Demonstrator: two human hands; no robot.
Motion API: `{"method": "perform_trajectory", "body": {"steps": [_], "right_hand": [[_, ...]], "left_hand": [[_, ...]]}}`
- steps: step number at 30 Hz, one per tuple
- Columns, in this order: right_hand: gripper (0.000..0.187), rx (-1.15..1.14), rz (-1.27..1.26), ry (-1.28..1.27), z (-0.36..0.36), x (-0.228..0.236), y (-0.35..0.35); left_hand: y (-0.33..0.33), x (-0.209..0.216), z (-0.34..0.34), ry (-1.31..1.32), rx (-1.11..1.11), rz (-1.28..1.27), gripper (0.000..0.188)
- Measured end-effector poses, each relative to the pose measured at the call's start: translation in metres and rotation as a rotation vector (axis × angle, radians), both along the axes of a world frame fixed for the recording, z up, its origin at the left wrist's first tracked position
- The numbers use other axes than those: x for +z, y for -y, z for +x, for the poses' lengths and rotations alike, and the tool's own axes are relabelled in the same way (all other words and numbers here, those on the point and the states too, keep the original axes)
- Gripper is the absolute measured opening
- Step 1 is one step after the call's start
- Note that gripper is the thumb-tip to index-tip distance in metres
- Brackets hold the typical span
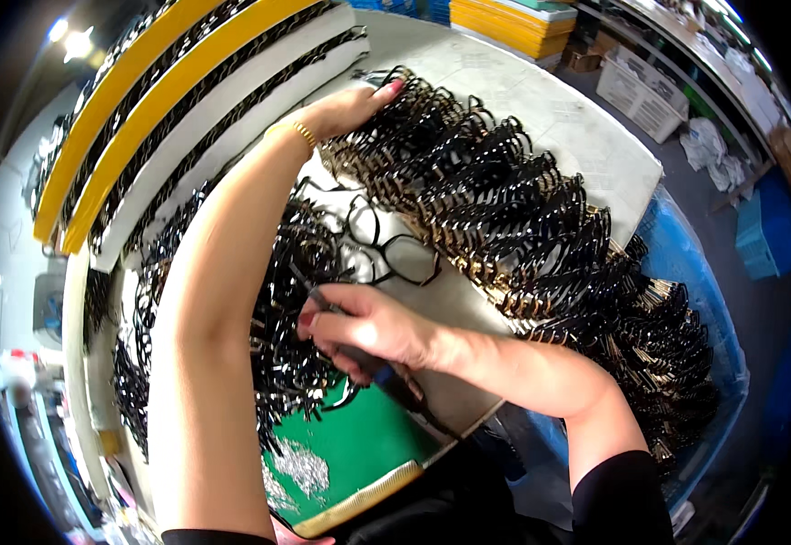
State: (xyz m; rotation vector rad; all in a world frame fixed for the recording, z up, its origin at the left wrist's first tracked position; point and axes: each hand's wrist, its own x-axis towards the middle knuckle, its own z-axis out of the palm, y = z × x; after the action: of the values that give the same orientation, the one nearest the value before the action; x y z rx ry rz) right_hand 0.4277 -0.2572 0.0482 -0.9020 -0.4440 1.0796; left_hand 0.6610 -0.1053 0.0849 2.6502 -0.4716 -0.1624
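Observation:
Long dense rows of black and gold eyeglass frames (495, 195) run from the far middle of the table to the right. At their far end, my left hand (359, 104) is closed, thumb and fingers pinching an eyeglass frame; its other fingers are partly hidden. My right hand (364, 331) is wrapped round a dark tool (325, 298) with a thin tip, which looks like a screwdriver. Just beyond it, one black pair of glasses (405, 259) lies apart. A loose heap of black temple arms (291, 350) spreads under and beside my left forearm.
Stacked yellow and white trays (150, 118) of dark parts stand at the left. Small silvery pieces (300, 468) lie on a green mat (368, 436) near me. A blue plastic-lined bin (686, 245) is at the right, and a white crate (641, 95) stands farther back.

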Motion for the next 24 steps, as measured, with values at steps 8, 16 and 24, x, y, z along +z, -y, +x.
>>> {"method": "perform_trajectory", "body": {"steps": [8,16,24], "right_hand": [[0.027,-0.115,-0.188,0.215,0.006,0.008,0.005],[0.026,-0.646,-1.051,1.62,0.005,-0.009,0.031],[0.027,-0.563,-1.347,1.718,-0.003,-0.006,0.008]], "left_hand": [[-0.029,0.074,-0.193,0.759,-0.033,0.46,0.043],[-0.114,0.061,-0.566,0.627,0.725,-0.106,0.019],[-0.11,-0.041,-0.676,0.68,1.123,-0.478,0.032]]}}
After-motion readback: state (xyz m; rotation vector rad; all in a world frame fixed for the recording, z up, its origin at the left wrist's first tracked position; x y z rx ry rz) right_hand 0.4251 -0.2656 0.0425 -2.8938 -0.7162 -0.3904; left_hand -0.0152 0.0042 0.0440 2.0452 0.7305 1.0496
